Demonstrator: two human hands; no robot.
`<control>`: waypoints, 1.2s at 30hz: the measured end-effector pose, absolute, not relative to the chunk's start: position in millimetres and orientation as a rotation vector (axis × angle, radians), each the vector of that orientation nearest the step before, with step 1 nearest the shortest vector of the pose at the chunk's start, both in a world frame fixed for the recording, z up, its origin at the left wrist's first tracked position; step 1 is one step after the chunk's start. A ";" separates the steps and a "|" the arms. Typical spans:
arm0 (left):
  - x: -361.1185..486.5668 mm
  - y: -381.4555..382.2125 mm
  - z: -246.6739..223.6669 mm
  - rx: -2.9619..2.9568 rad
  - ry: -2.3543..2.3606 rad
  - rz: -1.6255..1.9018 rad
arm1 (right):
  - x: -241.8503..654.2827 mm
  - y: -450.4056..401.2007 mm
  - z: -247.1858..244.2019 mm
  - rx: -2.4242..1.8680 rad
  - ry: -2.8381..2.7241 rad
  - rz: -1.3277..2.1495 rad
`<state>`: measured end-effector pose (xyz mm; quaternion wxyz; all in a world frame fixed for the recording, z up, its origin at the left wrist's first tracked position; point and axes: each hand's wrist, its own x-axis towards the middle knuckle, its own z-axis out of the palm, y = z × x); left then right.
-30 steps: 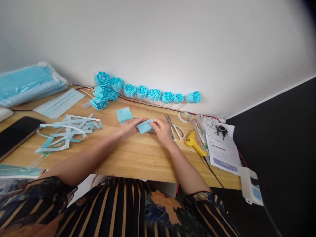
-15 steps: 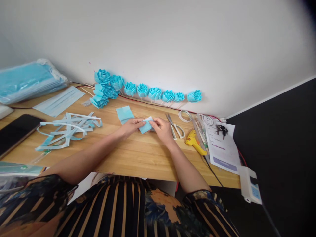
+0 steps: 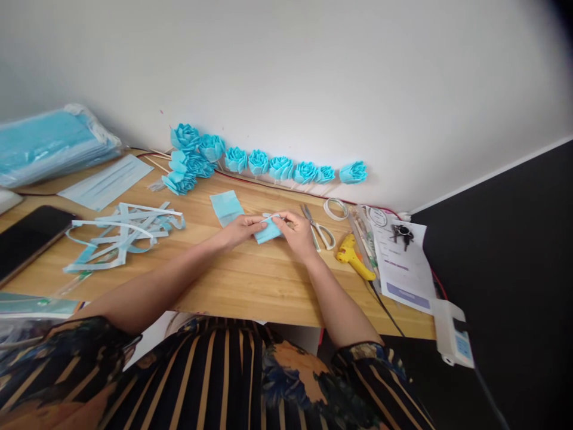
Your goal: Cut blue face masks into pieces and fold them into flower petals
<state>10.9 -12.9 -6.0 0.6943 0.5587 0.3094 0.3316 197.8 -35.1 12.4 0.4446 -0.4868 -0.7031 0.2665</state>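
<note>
Between my two hands is a small blue piece of mask fabric, its upper edge folded over. My left hand pinches its left side with thumb and fingers. On the other side my right hand grips the upper right part, the thumb pressed on the fold. Just behind my left hand lies a flat blue fabric square on the table. Scissors with white handles rest right of my right hand, partly covered by it.
Several blue fabric flowers on sticks line the wall. Cut mask strips, a phone and a bag of masks lie left. At right are a tape roll, a yellow glue gun, papers and keys.
The top edge of the blue fabric piece has been folded further down between my fingers. My right fingers have shifted slightly left and up over it.
</note>
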 end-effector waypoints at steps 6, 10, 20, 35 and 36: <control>8.7 -8.5 -9.1 1.294 0.834 0.732 | 200.2 -33.0 9.8 -1.228 -1.645 0.627; 7.8 -7.3 -10.4 1.335 0.882 0.726 | 200.3 -32.9 10.2 -1.234 -1.619 0.638; 7.8 -8.1 -5.4 1.399 0.835 0.721 | 200.3 -32.8 8.7 -1.218 -1.598 0.657; 8.5 -10.0 -2.0 1.518 0.879 0.982 | 186.2 -39.9 9.7 -1.194 -1.823 0.559; 8.5 -9.9 -2.2 1.479 0.864 0.996 | 185.4 -40.5 9.3 -1.200 -1.799 0.618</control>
